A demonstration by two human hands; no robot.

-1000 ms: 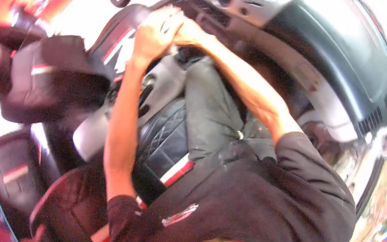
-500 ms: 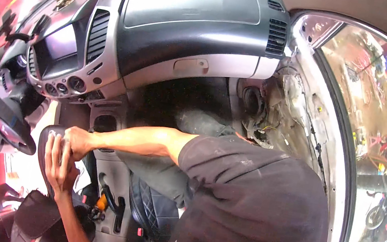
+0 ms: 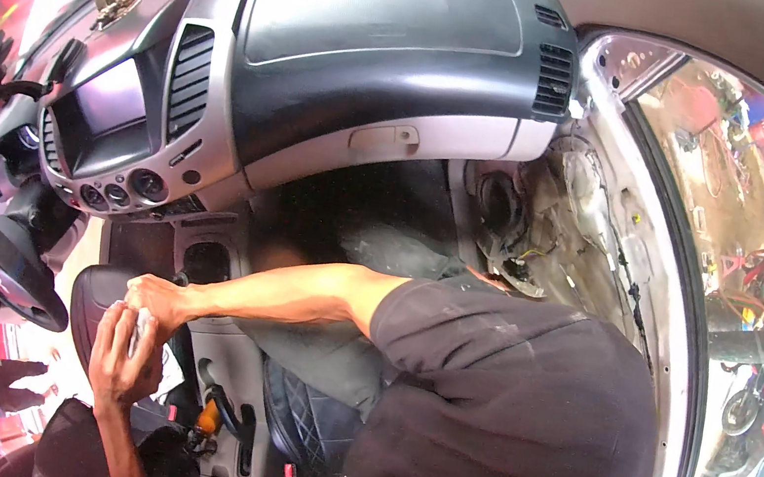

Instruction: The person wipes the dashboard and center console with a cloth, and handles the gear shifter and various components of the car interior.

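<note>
Both my hands are close together over the dark padded driver's seat cushion (image 3: 88,304), left of the centre console. My right hand (image 3: 160,299) is closed in a fist at the end of my outstretched arm; whatever its fingers hold is hidden. Just below and touching it, my left hand (image 3: 126,360) has its fingers bent round a small whitish thing (image 3: 140,332). That thing shows between the two hands, too little of it to name.
The steering wheel (image 3: 8,264) is left of my hands, with the dashboard (image 3: 361,55) ahead. A handbrake lever (image 3: 222,398) with an orange item beside it rises from the console (image 3: 229,354). Bare metal and wiring show by the right door opening (image 3: 596,213).
The view has shifted a little. My left hand's fingers, straighter before, are more bent, and the whitish thing shows more clearly. My hands remain together over the cushion.
</note>
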